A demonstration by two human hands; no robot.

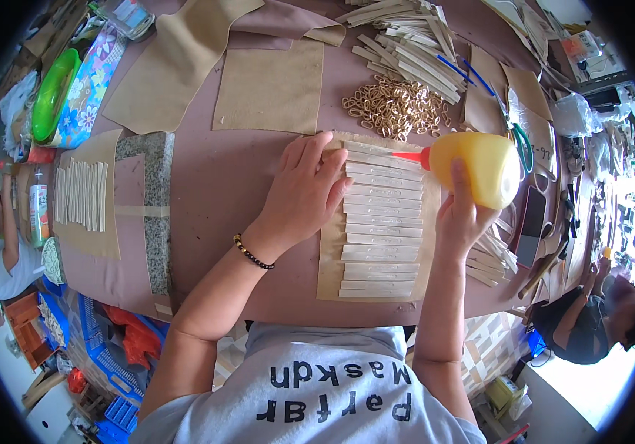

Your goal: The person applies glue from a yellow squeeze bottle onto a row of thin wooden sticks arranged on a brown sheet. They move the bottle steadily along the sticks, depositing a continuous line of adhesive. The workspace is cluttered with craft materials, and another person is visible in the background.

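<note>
A tan sheet (pixel 328 260) lies before me, with a column of narrow pale strips (pixel 382 220) laid crosswise on it. Shiny clear streaks show along several of the upper and middle strips. My right hand (pixel 459 214) grips a yellow squeeze bottle (pixel 489 166), tilted sideways. Its red nozzle points left, with the thin tip at the topmost strips; I cannot tell whether it touches them. Flat on the sheet's upper left edge rests my left hand (pixel 304 181), fingers stretched out, fingertips by the ends of the top strips. A beaded bracelet circles that wrist.
Beyond the sheet lie a heap of gold metal links (pixel 399 106) and a pile of loose strips (pixel 410 44). Scissors with green handles (pixel 522 146) and a dark phone (pixel 530 226) sit at right. Another strip-covered sheet (pixel 104 240) is at left. Co-workers sit at both sides.
</note>
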